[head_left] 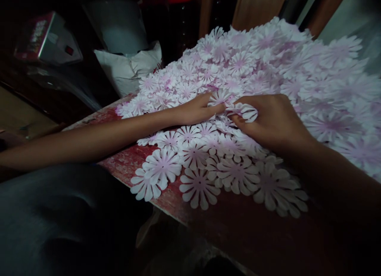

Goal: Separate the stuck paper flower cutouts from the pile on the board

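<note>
A large heap of white flower cutouts (238, 66) with pinkish-purple centres lies before me. Whether they are cloth or paper I cannot tell. My left hand (195, 109) reaches in from the left, its fingers closed on a flower cutout (220, 97) at the front of the heap. Close beside it on the right, my right hand (272, 119) pinches another folded flower cutout (247, 112) between thumb and fingers. The hands almost meet, and the petals partly hide their fingertips. Below them, several loose flower cutouts (200, 188) lie flat, some overlapping.
The cutouts rest on a worn red wooden tabletop (125, 159) with a pale front edge. Behind its left end stand a white sack (131, 68) and a grey bucket-like container (119, 26). A red and silver box (49, 40) is at the far left. My clothed leg (68, 216) is beside the edge.
</note>
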Tool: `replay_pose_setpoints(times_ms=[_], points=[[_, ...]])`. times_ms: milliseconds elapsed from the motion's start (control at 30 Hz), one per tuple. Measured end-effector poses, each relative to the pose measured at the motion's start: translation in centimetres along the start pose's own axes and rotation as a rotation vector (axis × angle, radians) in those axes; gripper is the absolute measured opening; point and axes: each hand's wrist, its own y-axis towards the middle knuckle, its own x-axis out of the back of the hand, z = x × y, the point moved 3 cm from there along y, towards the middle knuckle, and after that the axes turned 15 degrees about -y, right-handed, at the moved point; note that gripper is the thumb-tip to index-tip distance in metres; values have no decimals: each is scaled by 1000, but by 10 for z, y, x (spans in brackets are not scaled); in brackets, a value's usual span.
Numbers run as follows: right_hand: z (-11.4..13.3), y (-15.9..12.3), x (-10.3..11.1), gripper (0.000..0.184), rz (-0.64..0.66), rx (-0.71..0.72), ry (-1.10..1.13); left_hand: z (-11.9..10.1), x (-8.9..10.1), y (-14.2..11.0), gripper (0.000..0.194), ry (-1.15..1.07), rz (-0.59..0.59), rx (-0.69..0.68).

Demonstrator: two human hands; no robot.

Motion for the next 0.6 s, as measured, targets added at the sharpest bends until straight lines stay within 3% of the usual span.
replay_pose_setpoints(times_ms=[400, 600], points=[[-2, -1, 7, 27, 57, -19, -20, -1, -1, -2, 33, -24, -8, 24], [0, 0, -4, 25, 29, 16, -33, 1, 0, 1, 31, -73, -8, 27]])
